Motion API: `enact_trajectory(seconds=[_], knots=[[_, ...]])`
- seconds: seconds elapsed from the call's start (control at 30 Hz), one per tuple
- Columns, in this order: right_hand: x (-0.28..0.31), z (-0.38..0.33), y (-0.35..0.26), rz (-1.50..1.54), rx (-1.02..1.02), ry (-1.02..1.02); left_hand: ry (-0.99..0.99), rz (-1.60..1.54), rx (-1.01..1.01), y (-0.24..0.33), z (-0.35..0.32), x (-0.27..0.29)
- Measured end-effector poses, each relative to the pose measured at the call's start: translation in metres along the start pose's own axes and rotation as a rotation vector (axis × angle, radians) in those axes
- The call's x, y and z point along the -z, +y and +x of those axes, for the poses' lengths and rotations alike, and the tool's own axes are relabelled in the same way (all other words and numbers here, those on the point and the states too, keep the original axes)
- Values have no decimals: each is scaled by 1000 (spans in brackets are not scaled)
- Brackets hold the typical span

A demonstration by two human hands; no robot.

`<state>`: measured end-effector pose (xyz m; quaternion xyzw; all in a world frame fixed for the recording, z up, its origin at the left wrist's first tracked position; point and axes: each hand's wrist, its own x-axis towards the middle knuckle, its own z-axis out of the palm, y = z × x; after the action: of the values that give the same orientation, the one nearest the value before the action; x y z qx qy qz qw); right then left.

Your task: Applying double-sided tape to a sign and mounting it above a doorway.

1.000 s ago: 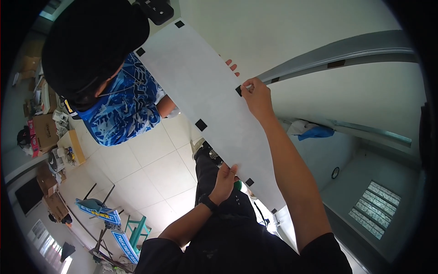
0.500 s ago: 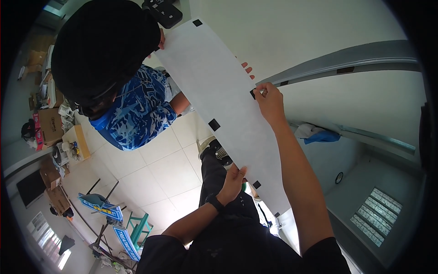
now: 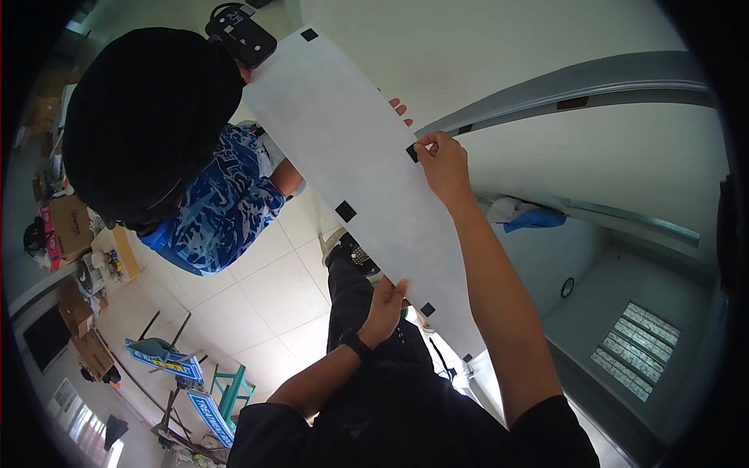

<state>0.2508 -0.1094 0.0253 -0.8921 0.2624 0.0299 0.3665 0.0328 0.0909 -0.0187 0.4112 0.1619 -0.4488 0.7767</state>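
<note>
A long white panel (image 3: 335, 132) slants across the middle, with several black square patches along its edges. Around its near left edge, my left hand (image 3: 384, 310) is closed, with the thumb on the face of the panel and the other fingers partly behind it. At the right edge my right hand (image 3: 446, 168) pinches a black square patch (image 3: 413, 153); the fingertips cover part of that patch. Another person (image 3: 214, 195) in a black cap and blue patterned shirt supports the far end. Fingers of that person (image 3: 400, 109) show past the panel's right edge.
A grey frame strip (image 3: 546, 97) runs along the wall at right, with a blue and white cloth (image 3: 530, 214) below it. Stacked boxes (image 3: 69, 226) line the left side. A green stool (image 3: 232, 388) and blue signs (image 3: 209, 413) stand at lower left on the tiled floor (image 3: 257, 292).
The panel and both my hands sit slightly farther left in view, with my grips unchanged. The other person's head has shifted left and down, showing more of the black device by the cap.
</note>
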Motion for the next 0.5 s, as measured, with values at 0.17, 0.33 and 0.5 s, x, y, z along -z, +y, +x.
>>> enact_trajectory(seconds=[0.17,0.33,0.5], knots=[[1,6,5,-10,-12,-59,-12,-17,0,2,0,-4],[0,9,15,-61,82,-102,-13,-13,-3,0,1,-4],[-2,9,28,-106,219,-100,-6,-15,-2,-3,2,-4]])
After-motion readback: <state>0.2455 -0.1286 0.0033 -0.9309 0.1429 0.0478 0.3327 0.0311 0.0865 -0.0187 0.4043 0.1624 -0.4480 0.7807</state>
